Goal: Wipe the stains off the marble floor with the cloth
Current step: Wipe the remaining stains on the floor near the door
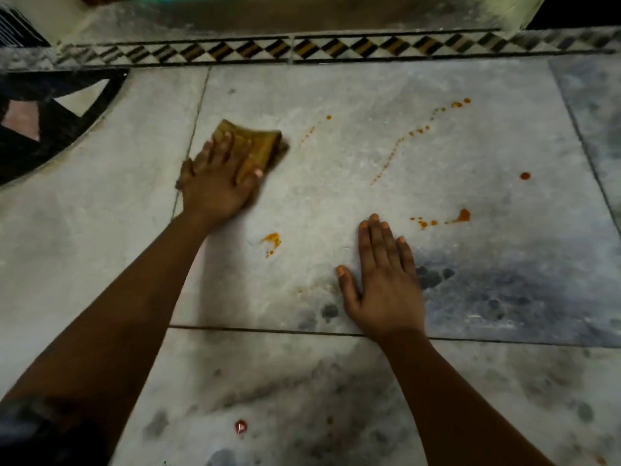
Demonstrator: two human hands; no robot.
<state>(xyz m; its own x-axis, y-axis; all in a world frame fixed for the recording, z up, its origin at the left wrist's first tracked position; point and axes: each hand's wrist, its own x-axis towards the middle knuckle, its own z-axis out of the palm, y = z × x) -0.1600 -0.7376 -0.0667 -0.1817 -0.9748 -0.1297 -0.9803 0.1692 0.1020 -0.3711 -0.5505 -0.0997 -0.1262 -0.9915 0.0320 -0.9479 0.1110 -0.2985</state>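
A folded yellow-brown cloth (258, 146) lies on the grey marble floor (336, 183), left of centre. My left hand (218, 179) presses flat on its near half, fingers straight. My right hand (383, 284) rests flat on the bare marble further right and nearer to me, fingers spread and holding nothing. Orange-red stains dot the slab: a splash (271, 239) between my hands, a dotted trail (413, 132) running to the upper right, a blot (462, 215) beyond my right fingertips, a round drop (525, 175) at the right, and a red drop (240, 426) near the bottom.
A patterned diamond border strip (302, 48) runs across the far side of the floor. A dark inlay with pink and white pieces (50, 129) curves in at the far left. Dark grout lines edge the slab, one (268, 329) crossing under my right wrist.
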